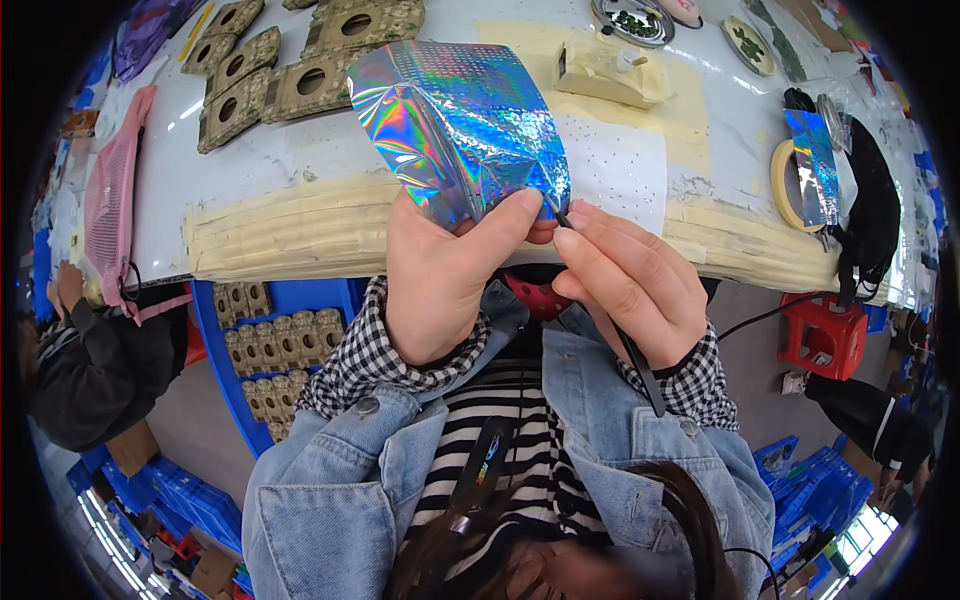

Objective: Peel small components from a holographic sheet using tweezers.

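Observation:
My left hand (pixel 445 265) grips a shiny blue-silver holographic sheet (pixel 470 120) by its near lower edge, thumb on top. The sheet is creased and curves up over the table's front edge. Between the thumb and fingers of my right hand (pixel 640 285) is a slim black tool that looks like tweezers (pixel 641 375). Its pointed end meets the sheet's near right corner, close to my left thumb. Whether the tip pinches anything is too small to make out.
Camouflage-patterned pieces with round holes (pixel 313 80) lie at the far left. A taped block with a peg (pixel 612 72) stands beyond the sheet. At the right are a tape roll (pixel 785 185) and another holographic strip (pixel 812 160). A blue tray (pixel 225 375) holds more camouflage pieces below left.

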### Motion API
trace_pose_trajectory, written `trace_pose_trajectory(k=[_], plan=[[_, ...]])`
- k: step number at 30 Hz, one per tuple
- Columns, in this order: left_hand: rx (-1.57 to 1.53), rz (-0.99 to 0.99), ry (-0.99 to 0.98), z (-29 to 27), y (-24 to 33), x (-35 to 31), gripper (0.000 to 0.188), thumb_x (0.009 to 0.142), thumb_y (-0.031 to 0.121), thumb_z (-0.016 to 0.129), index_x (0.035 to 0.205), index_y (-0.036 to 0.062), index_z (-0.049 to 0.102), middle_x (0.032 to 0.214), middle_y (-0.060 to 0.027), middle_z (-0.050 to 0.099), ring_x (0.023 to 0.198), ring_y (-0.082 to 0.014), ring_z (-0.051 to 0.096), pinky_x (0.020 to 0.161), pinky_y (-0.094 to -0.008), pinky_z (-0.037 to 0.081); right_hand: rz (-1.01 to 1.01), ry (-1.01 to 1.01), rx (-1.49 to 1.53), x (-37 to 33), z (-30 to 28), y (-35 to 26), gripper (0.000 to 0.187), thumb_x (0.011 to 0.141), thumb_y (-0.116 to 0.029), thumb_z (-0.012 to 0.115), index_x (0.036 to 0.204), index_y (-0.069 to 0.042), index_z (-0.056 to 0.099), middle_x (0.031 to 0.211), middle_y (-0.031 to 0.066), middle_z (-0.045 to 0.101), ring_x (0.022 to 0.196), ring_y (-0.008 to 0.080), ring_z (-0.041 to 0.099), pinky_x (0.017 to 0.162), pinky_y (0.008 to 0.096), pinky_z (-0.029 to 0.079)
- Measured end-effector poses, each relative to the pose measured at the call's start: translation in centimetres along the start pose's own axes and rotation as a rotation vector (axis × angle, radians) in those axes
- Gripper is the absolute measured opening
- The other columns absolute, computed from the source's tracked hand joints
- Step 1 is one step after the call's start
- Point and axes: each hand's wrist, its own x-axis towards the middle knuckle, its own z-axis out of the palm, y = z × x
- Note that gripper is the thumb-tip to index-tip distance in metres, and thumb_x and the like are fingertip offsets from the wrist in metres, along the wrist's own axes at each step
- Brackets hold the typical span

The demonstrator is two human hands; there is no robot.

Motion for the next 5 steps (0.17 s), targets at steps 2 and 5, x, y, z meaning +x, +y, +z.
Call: trace_pose_trajectory(k=[2, 5], plan=[[-0.004, 0.001, -0.004, 0.01, 0.0, -0.03, 0.017, 0.086, -0.003, 0.061, 0.103, -0.0023, 0.059, 0.09, -0.0083, 0.067, 0.078, -0.0146, 0.066, 0.072, -0.0275, 0.055, -0.003, 0.0, 0.0, -0.02, 0.03, 0.03, 0.032, 0.077, -0.01, 0.075, 0.105, 0.002, 0.066, 0.099, 0.0147, 0.067, 0.091, 0.0276, 0.069, 0.072, 0.0306, 0.058], [-0.024, -0.008, -0.006, 0.07, 0.07, -0.06, 0.021, 0.086, -0.004, 0.061, 0.107, -0.002, 0.058, 0.092, -0.0091, 0.067, 0.08, -0.0161, 0.066, 0.074, -0.0287, 0.056, -0.008, -0.001, -0.003, 0.0, 0.05, 0.06, 0.032, 0.077, -0.01, 0.075, 0.105, 0.002, 0.066, 0.1, 0.015, 0.067, 0.091, 0.028, 0.069, 0.072, 0.0305, 0.058]])
